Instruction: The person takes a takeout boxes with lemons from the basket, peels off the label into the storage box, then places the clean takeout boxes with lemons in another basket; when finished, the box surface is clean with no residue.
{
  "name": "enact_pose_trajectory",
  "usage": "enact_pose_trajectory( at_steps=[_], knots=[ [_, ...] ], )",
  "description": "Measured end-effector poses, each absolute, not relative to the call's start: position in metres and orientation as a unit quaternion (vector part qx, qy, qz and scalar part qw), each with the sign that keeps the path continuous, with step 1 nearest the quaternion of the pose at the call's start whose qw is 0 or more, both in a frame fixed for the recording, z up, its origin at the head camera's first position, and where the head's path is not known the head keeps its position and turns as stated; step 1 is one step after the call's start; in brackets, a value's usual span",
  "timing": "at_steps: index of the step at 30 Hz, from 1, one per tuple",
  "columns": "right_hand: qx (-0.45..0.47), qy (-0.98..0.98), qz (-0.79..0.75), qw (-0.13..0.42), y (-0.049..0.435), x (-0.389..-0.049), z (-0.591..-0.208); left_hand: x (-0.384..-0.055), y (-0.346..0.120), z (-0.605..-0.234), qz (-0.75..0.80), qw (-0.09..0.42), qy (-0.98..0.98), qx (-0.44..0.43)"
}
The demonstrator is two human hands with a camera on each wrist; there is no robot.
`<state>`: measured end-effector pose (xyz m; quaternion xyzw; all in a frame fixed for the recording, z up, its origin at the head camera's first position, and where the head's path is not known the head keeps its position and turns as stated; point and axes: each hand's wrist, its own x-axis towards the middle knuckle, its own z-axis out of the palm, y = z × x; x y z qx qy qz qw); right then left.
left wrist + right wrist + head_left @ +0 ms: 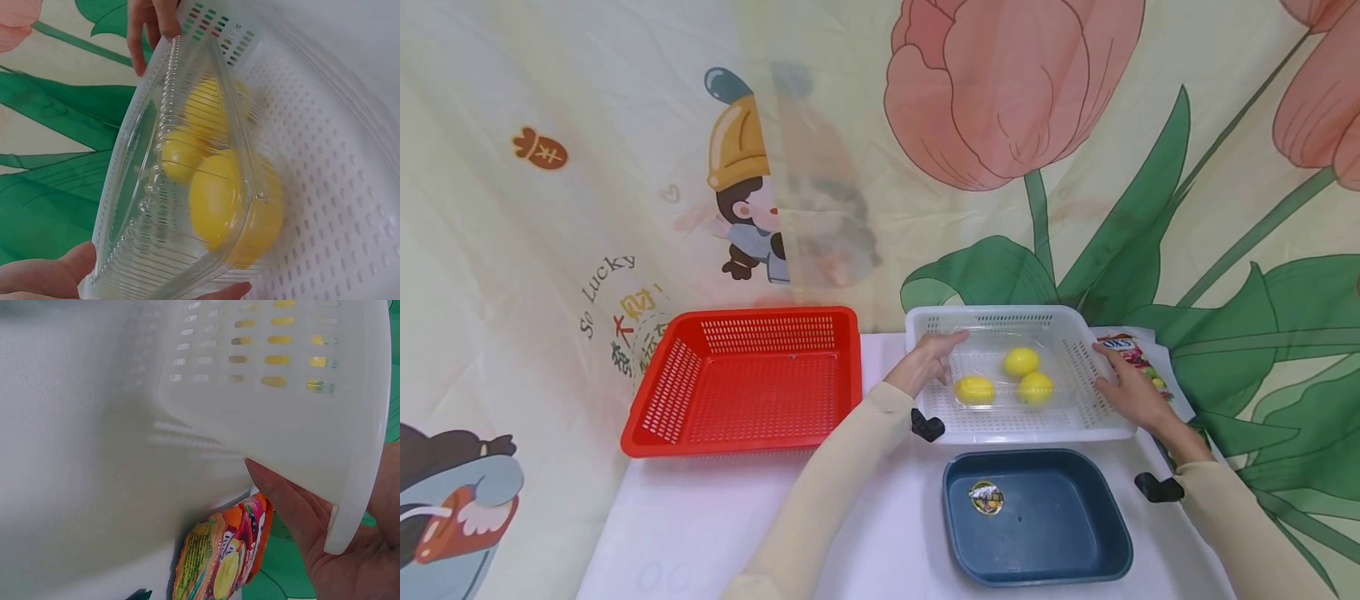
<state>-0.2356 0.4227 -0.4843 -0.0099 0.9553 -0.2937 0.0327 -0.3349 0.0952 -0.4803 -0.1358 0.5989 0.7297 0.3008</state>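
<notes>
A white perforated basket [1037, 434] stands on the right half of the table. Inside it is a clear plastic box [1000, 337], with three lemons [1022, 362] showing through its walls. My left hand [921, 362] reaches over the basket's left side and holds the box's left end. In the left wrist view the thumb [78, 261] and a fingertip [232, 291] lie apart at that end. My right hand [1138, 400] grips the basket's right rim, with fingers [281, 500] under the outside of the wall in the right wrist view.
A red perforated basket [741, 451] stands to the left. Nearer me sits a dark blue tub [1052, 533] with a round sticker [987, 498] inside. A colourful printed packet [1138, 358] lies beyond the white basket's right side. A printed curtain [820, 167] hangs behind the table.
</notes>
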Motion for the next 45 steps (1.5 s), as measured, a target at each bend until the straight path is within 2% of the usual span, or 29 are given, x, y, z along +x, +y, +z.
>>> enact_pose_trajectory(
  at_steps=[9, 16, 19, 45],
  knots=[
    [-0.01, 0.957, -0.288, 0.033, 0.419, -0.234, -0.484, -0.332, 0.092, -0.476, 0.737, 0.311, 0.584, -0.14],
    [-0.01, 0.958, -0.284, 0.034, 0.418, -0.233, -0.482, -0.332, 0.094, -0.469, 0.687, 0.248, 0.663, -0.162],
    [-0.011, 0.958, -0.286, 0.035, 0.417, -0.233, -0.482, -0.333, 0.093, -0.466, 0.681, 0.24, 0.673, -0.163],
    [-0.003, 0.959, -0.28, 0.044, 0.42, -0.235, -0.48, -0.326, 0.081, -0.422, 0.68, 0.224, 0.686, -0.126]
  ],
)
